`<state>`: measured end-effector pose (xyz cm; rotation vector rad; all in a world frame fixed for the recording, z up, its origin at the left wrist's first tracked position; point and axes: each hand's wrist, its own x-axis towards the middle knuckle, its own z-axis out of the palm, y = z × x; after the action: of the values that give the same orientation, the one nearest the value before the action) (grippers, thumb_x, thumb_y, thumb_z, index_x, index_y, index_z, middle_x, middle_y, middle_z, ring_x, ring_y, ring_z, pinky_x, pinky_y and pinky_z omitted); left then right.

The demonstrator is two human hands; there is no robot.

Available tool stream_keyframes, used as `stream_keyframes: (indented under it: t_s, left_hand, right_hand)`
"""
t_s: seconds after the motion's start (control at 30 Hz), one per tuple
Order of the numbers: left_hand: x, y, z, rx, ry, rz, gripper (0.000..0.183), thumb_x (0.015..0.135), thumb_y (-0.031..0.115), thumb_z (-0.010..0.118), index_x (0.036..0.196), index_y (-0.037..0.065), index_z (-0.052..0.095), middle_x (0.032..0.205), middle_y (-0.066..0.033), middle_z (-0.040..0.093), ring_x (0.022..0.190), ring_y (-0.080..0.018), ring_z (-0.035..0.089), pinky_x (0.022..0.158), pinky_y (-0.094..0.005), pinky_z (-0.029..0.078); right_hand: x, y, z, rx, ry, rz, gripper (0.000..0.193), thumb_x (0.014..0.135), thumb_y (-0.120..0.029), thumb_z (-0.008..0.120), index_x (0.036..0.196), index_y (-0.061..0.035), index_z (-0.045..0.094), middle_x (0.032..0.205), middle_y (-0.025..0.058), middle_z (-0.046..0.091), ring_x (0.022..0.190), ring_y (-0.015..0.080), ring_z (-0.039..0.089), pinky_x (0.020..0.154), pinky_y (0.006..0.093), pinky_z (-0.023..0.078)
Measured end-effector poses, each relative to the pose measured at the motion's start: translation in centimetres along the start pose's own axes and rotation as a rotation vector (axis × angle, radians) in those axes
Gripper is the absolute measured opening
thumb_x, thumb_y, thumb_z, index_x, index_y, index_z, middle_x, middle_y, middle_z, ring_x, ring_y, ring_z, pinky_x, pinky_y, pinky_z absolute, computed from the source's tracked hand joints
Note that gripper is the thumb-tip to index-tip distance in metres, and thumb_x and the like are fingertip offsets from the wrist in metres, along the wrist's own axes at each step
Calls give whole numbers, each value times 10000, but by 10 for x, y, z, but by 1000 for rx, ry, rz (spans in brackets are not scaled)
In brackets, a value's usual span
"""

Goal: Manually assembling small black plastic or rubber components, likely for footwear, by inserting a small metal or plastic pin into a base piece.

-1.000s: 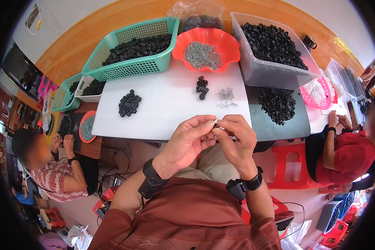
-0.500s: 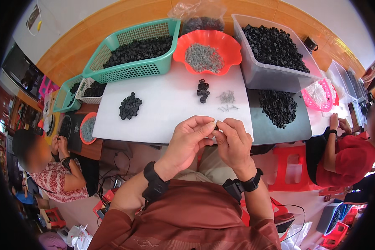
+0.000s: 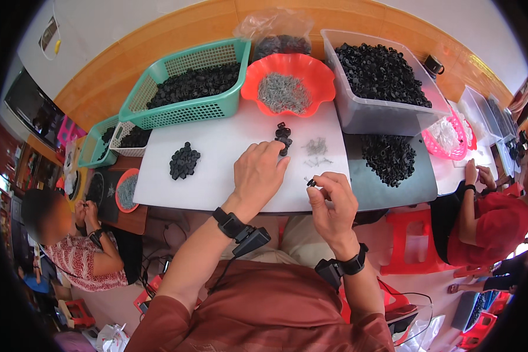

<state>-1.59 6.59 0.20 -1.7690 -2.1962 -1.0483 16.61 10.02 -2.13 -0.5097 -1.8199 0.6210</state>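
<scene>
My left hand (image 3: 259, 176) reaches over the white tabletop, back upward, its bent fingers closed at the near end of a short row of small black plastic parts (image 3: 283, 130); its fingertips are partly hidden. Lower and to the right, my right hand (image 3: 336, 206) pinches a small black plastic part (image 3: 311, 183) between thumb and forefinger. A thin silver bit, apparently a screw, shows beside that part. Loose silver screws (image 3: 317, 146) lie just beyond my right hand. At the left of the tabletop sits a heap of black parts (image 3: 185, 161).
Along the back stand a green basket (image 3: 182, 116) of black parts, a red scalloped bowl (image 3: 252, 82) of screws and a clear bin (image 3: 381, 117) of black parts. More black parts (image 3: 388, 159) lie on a dark board at right. People sit working on both sides.
My hands, together before, have parted. The left has moved forward to the row of black parts; the right stays near the table edge with a black part. The view has shifted slightly.
</scene>
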Motion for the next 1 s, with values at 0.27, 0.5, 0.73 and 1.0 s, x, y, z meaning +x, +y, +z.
stream_keyframes:
  t_s: [0.27, 0.5, 0.73, 1.0]
  left_hand:
    - [2, 0, 5, -41, -12, -48, 178, 845, 148, 745, 998, 57, 748, 959, -95, 723, 894, -298, 677, 769, -408, 545]
    - [1, -8, -3, -31, -28, 64, 190, 818, 90, 732, 1001, 46, 761, 976, -95, 690, 891, -296, 679, 795, -399, 555]
    - [5, -15, -6, -55, -127, 206, 234, 826, 58, 712, 1053, 37, 761, 977, -114, 656, 875, -296, 670, 786, -402, 557]
    - [11, -17, -11, -1, -189, 315, 279, 841, 37, 686, 1117, 35, 726, 984, -147, 621, 910, -315, 646, 777, -421, 547]
  right_hand:
    - [-3, 4, -2, 73, 16, 68, 213, 903, -55, 776, 1080, 6, 675, 1020, 138, 670, 648, 164, 654, 559, 267, 526]
    - [-6, 7, -2, 140, 32, 110, 208, 905, -46, 773, 1081, 7, 676, 1014, 125, 668, 636, 129, 607, 553, 250, 483]
    - [-6, 7, -3, 181, 45, 133, 196, 910, -40, 766, 1079, 11, 681, 1003, 114, 667, 636, 109, 590, 554, 240, 466]
    - [-7, 7, -2, 204, 53, 164, 179, 917, -45, 762, 1070, 15, 690, 997, 112, 671, 638, 99, 588, 556, 234, 464]
